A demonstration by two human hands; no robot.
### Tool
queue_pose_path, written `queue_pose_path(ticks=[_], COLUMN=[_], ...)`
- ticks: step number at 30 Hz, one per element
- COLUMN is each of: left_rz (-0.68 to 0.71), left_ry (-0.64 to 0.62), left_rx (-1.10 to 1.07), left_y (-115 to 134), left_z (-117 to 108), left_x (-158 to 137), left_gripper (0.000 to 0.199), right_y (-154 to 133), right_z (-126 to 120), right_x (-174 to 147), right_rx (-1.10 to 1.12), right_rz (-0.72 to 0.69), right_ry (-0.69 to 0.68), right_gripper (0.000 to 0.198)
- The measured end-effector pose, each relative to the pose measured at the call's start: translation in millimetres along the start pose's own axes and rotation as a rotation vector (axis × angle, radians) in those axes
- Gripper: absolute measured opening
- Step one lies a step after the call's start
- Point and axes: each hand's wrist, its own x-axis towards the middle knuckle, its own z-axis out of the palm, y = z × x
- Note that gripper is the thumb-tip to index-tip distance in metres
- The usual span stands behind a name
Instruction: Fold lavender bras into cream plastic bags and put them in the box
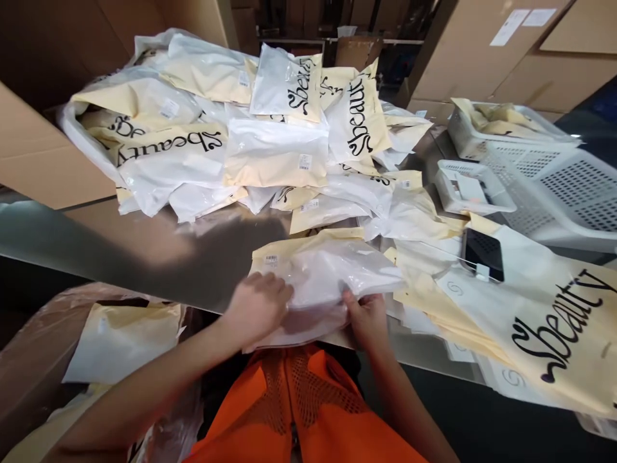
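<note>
A white and cream plastic bag (322, 270) with a small barcode label lies at the table's front edge, close to my body. My left hand (260, 305) has its fingers curled down on the bag's left side, below the label. At the right my right hand (369, 318) pinches the near edge, thumb on top and fingers partly hidden underneath. A clear, pale flap (308, 321) of the bag spreads between my hands. Behind it lies a loose heap of similar filled bags (277, 151), some with dark "Sbeauty" lettering.
Flat printed bags (559, 328) are stacked at the right, with a dark phone (483, 254) on them. White baskets (554, 180) and a small white tray (475, 186) stand behind. More bags (123, 341) sit in a plastic-lined container at lower left. Cardboard boxes (491, 58) surround the table.
</note>
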Motion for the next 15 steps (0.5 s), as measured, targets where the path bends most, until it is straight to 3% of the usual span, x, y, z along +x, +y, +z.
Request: queue_pose_path(ticks=[3, 5, 7, 9, 10, 12, 14, 15], left_rz=[-0.354, -0.513, -0.530, -0.462, -0.415, -0.330, -0.258, -0.232], left_ry=[0.192, 0.268, 0.263, 0.240, 0.227, 0.188, 0.125, 0.094], left_rx=[-0.025, -0.043, -0.060, -0.080, -0.091, -0.104, -0.088, -0.069], left_y=[-28.7, -38.2, -35.8, -23.6, -15.7, -0.1, 10.8, 13.7], left_z=[-32.4, -48.6, -56.1, -56.3, -54.9, -51.1, -47.7, -46.4], left_x=[12.4, 19.0, 23.5, 25.5, 25.7, 24.6, 22.6, 21.4], left_gripper=[0.023, 0.028, 0.027, 0.026, 0.027, 0.028, 0.027, 0.026], right_y=[5.5, 9.3, 11.3, 11.9, 11.7, 10.1, 7.0, 5.1], right_z=[-32.6, -51.2, -59.7, -55.9, -49.8, -31.6, -10.3, -0.5], right_x=[11.1, 13.9, 10.6, 1.2, -4.9, -15.9, -19.9, -18.5], right_rx=[-0.250, -0.464, -0.602, -0.672, -0.694, -0.736, -0.795, -0.832], right_rz=[-0.107, -0.148, -0.198, -0.383, -0.513, -0.740, -0.787, -0.761], right_ry=[0.092, 0.167, 0.314, 0.381, 0.342, 0.022, -0.365, -0.479], right_gripper=[0.048, 0.048, 0.050, 0.046, 0.041, 0.032, 0.046, 0.054])
